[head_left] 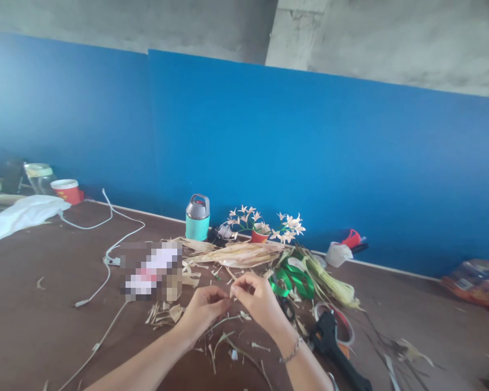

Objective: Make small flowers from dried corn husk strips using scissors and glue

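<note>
My left hand (204, 308) and my right hand (257, 297) meet over the brown table (44, 320), fingers pinched together on a thin pale strip of dried husk (230, 293) held between them. A bracelet shows on my right wrist. Cut husk scraps (228, 342) lie under my hands. A pile of dried corn husks (244, 252) lies just beyond them. Small husk flowers (264, 222) stand in a red pot behind the pile.
A black glue gun (330, 339) lies right of my right wrist, with green ribbon (293, 279) beyond it. A teal flask (198, 218) stands by the blue wall. White cables (110, 255) run across the left. A red cup (67, 190) and jar stand far left.
</note>
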A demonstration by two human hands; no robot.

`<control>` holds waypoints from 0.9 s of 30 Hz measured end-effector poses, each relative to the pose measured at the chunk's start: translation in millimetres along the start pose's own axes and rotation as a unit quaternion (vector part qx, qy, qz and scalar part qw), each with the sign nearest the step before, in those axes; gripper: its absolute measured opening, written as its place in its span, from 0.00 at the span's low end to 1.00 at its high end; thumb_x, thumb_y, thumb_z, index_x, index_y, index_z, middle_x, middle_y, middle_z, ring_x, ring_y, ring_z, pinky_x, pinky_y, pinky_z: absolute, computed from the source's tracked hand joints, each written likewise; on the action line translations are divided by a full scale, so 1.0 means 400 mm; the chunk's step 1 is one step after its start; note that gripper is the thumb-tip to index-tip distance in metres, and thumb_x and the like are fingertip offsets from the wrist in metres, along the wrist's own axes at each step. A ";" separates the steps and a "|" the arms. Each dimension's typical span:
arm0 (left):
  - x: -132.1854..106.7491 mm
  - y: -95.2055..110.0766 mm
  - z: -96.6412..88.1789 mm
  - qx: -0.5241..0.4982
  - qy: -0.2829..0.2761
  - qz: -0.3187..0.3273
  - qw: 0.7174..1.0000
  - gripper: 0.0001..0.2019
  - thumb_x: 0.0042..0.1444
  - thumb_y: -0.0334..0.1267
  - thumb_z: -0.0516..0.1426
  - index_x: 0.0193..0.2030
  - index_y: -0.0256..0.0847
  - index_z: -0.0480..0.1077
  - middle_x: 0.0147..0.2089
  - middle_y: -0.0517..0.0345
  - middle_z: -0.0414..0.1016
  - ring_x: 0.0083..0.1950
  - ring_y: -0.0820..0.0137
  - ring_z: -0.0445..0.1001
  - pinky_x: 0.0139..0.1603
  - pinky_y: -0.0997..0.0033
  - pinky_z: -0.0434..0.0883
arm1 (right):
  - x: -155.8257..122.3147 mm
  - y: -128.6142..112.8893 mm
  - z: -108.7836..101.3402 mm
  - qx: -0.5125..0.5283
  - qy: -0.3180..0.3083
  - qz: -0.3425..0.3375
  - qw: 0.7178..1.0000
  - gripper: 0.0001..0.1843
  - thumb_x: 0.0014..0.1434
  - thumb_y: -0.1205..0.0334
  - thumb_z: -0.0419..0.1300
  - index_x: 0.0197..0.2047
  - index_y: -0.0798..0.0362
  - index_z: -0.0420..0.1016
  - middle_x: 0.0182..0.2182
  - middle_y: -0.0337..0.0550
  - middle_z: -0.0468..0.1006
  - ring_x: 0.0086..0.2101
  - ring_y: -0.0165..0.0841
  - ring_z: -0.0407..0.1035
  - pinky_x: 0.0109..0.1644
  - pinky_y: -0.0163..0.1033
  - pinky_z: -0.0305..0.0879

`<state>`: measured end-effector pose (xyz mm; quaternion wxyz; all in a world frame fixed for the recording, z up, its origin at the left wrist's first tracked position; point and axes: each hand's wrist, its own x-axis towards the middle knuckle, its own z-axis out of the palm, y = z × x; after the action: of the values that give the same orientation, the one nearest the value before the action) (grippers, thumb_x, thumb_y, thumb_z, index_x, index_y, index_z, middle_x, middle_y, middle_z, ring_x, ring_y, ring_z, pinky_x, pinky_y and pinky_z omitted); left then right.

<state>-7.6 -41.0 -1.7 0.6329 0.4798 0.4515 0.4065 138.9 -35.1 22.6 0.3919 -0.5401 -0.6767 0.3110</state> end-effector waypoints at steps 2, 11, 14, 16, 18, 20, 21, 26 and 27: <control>-0.001 0.001 0.000 -0.004 -0.005 0.003 1.000 0.12 0.39 0.43 0.62 0.22 0.36 0.68 0.13 0.69 0.60 0.15 0.81 0.52 0.17 0.78 0.46 | 0.000 0.000 -0.001 -0.001 -0.001 0.002 1.000 0.07 0.48 0.66 0.56 0.22 0.54 0.74 0.22 0.38 0.74 0.25 0.29 0.64 0.31 0.33 0.58; 0.000 -0.001 -0.001 0.031 -0.002 0.021 0.999 0.11 0.41 0.42 0.61 0.21 0.36 0.69 0.15 0.67 0.62 0.16 0.81 0.52 0.17 0.78 0.47 | -0.001 -0.002 -0.001 -0.001 0.004 -0.003 1.000 0.07 0.48 0.66 0.57 0.21 0.54 0.73 0.22 0.38 0.73 0.25 0.30 0.65 0.31 0.33 0.58; -0.001 -0.001 0.000 0.042 -0.003 0.023 0.999 0.11 0.41 0.42 0.61 0.21 0.36 0.70 0.15 0.66 0.63 0.16 0.81 0.53 0.17 0.78 0.47 | -0.002 -0.004 0.000 0.000 0.003 -0.004 1.000 0.07 0.48 0.66 0.56 0.21 0.54 0.73 0.22 0.38 0.73 0.25 0.30 0.65 0.31 0.33 0.59; -0.001 -0.001 0.000 0.038 0.001 0.016 0.999 0.11 0.41 0.43 0.61 0.21 0.36 0.70 0.14 0.67 0.62 0.16 0.81 0.52 0.17 0.78 0.47 | -0.002 -0.005 -0.002 -0.003 0.003 -0.004 1.000 0.07 0.48 0.66 0.56 0.22 0.54 0.73 0.22 0.38 0.72 0.25 0.29 0.64 0.30 0.33 0.58; 0.000 0.000 0.001 0.025 0.010 0.006 1.000 0.13 0.40 0.45 0.61 0.23 0.35 0.70 0.13 0.69 0.60 0.15 0.81 0.51 0.17 0.78 0.46 | -0.001 -0.004 -0.004 -0.006 0.007 -0.003 1.000 0.07 0.48 0.65 0.57 0.22 0.54 0.73 0.21 0.38 0.72 0.25 0.29 0.63 0.30 0.33 0.58; 0.000 -0.001 0.001 0.014 0.015 -0.001 1.000 0.15 0.39 0.47 0.62 0.24 0.35 0.70 0.12 0.69 0.58 0.15 0.81 0.50 0.17 0.78 0.45 | 0.001 0.000 -0.006 -0.003 0.013 -0.003 1.000 0.06 0.48 0.65 0.57 0.22 0.54 0.73 0.21 0.37 0.72 0.24 0.29 0.63 0.30 0.33 0.58; 0.001 -0.001 0.001 0.010 0.017 -0.002 1.000 0.15 0.39 0.47 0.62 0.24 0.34 0.70 0.12 0.69 0.58 0.15 0.82 0.50 0.17 0.78 0.45 | 0.002 0.002 -0.007 0.001 0.016 -0.003 1.000 0.06 0.48 0.64 0.57 0.22 0.54 0.73 0.21 0.37 0.71 0.24 0.29 0.63 0.30 0.33 0.58; 0.002 -0.008 0.001 0.004 0.018 0.012 1.000 0.16 0.41 0.49 0.61 0.24 0.35 0.69 0.13 0.69 0.59 0.15 0.82 0.50 0.17 0.79 0.45 | 0.002 0.005 -0.007 0.013 0.021 -0.005 1.000 0.06 0.48 0.64 0.58 0.23 0.54 0.73 0.21 0.37 0.71 0.24 0.29 0.62 0.29 0.32 0.58; 0.001 -0.009 0.001 0.003 0.019 0.015 1.000 0.16 0.41 0.49 0.61 0.24 0.35 0.69 0.13 0.69 0.59 0.15 0.82 0.50 0.17 0.79 0.46 | 0.001 0.004 -0.006 0.015 0.019 -0.008 1.000 0.05 0.48 0.64 0.58 0.24 0.54 0.73 0.21 0.37 0.71 0.24 0.28 0.62 0.29 0.32 0.58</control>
<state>-6.9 -41.3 -5.1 0.6168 0.4800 0.4577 0.4238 141.7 -34.3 22.7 0.4151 -0.5346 -0.6689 0.3073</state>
